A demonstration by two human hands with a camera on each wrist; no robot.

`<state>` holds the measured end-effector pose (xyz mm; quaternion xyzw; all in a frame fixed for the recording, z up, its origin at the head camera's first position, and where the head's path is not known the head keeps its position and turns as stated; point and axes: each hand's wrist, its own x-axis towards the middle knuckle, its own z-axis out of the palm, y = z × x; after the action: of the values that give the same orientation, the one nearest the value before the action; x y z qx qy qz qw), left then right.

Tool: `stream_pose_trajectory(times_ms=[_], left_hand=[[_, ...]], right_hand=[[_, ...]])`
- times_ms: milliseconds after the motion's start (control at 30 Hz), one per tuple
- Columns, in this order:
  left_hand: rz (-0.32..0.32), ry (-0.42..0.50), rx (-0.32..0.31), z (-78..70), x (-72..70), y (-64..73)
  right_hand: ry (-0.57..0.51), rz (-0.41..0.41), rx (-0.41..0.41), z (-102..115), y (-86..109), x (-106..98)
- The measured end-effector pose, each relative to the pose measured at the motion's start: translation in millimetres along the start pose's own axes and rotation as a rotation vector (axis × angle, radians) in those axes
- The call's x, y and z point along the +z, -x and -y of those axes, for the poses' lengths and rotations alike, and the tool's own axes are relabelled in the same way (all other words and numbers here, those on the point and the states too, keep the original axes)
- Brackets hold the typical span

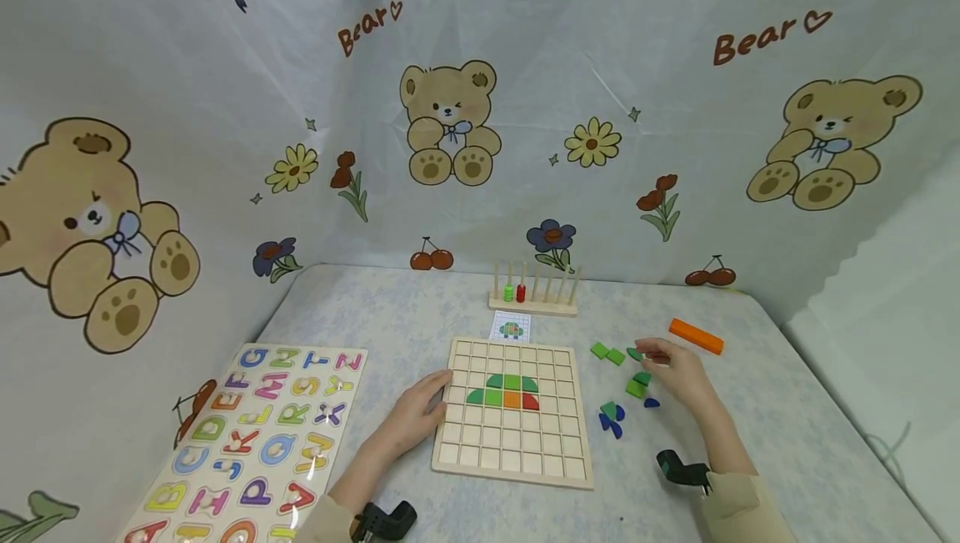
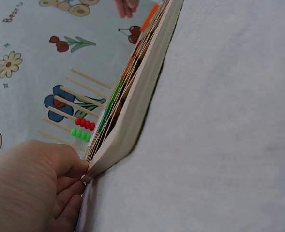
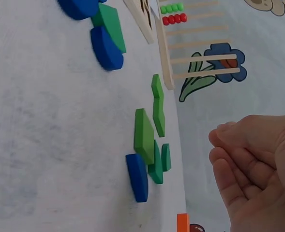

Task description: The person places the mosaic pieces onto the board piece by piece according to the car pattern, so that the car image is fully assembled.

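Note:
My left hand (image 1: pixel 414 411) grips the left edge of a wooden grid board (image 1: pixel 495 458); in the left wrist view its thumb and fingers meet the board's corner. On the board lie dark green rounded pieces (image 1: pixel 476 396), light green squares (image 1: pixel 512 381), an orange square (image 1: pixel 512 399) and a red rounded piece (image 1: pixel 531 401). My right hand (image 1: pixel 678 370) hovers right of the board, fingers loosely bent, with nothing between them in the right wrist view. Below its fingertips are a dark green piece (image 3: pixel 166 157), a light green square (image 3: pixel 143 135) and a blue piece (image 3: pixel 137 178).
A small pattern card (image 1: pixel 511 327) sits behind the board. Farther back stands a peg rack (image 1: pixel 534 306) with green and red beads. An alphabet board (image 1: pixel 255 434) lies left, an orange bar (image 1: pixel 696 336) at the far right. Blue pieces (image 1: pixel 617 429) lie beside the board.

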<state>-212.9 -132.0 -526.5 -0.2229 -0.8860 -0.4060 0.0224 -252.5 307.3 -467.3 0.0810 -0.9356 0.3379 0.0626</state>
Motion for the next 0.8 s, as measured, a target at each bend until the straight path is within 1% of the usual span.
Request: stream_pose_trajectory(times_ms=[133, 333, 433, 633, 800], left_hand=[[0.001, -0.007, 0.001, -0.2, -0.4, 0.3], [0.005, -0.003, 0.006, 0.1, -0.4, -0.1], [0.006, 0.000, 0.006, -0.5, -0.8, 0.1], [0.001, 0.008, 0.007, -2.1, -1.7, 0.2], [0.007, -0.001, 0.002, -0.7, -0.6, -0.1]], right_hand=[[-0.005, 0.066, 0.027, -7, 6.0, 4], [0.026, 0.104, 0.097, -17, 11.0, 11], [0.037, 0.098, 0.108, -20, 12.3, 13], [0.066, 0.039, 0.071, -25, 13.3, 16], [0.089, 0.019, 0.063, -28, 14.3, 19]])
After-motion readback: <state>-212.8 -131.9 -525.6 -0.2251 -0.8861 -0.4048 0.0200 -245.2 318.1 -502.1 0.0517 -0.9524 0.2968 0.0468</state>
